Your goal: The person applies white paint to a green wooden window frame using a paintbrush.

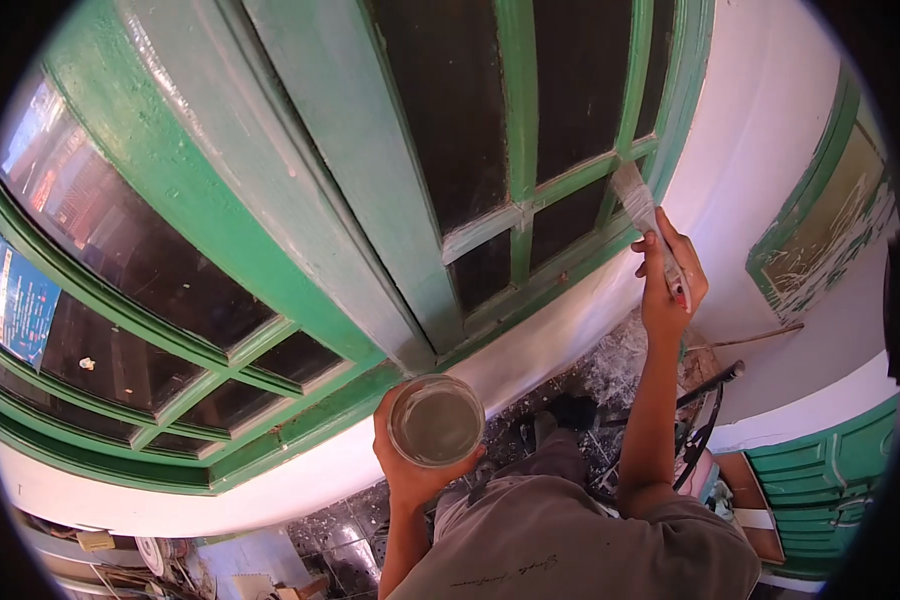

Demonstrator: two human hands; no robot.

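Observation:
My right hand grips a paintbrush, its pale bristles against the green window bars near the lower right corner of the window frame. In my left hand is a clear round container with greyish-green liquid inside, held below the window's sill. Part of the frame between the windows has a pale greyish coat, while other parts are bright green.
A second green-framed window with a blue poster is at left. Below right lie a dark metal bar and a thin stick. A green door is at lower right. Assorted items crowd the lower left.

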